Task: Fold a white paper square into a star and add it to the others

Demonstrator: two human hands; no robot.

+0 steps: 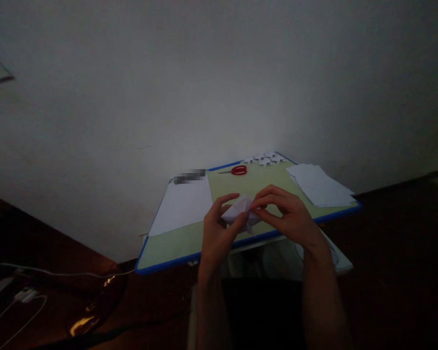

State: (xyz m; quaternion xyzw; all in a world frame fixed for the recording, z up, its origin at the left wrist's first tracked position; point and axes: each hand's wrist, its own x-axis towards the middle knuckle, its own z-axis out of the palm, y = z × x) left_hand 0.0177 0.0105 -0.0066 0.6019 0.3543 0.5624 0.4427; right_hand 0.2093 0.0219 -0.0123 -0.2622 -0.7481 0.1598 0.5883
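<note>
A small piece of folded white paper (237,209) is held up over the front part of the table. My left hand (219,228) grips it from the left, with the thumb across its near face and a finger behind. From the right, my right hand (286,214) pinches the paper's edge between thumb and fingers. The fingertips of both hands come close together at the paper. Its exact folded shape is partly covered by my fingers.
Red-handled scissors (238,170) lie near the back of the table (175,248). Several small folded paper shapes (266,159) sit at the back right. Stacked white sheets (319,184) lie at right, and a large white sheet (186,201) at left. A wall rises behind.
</note>
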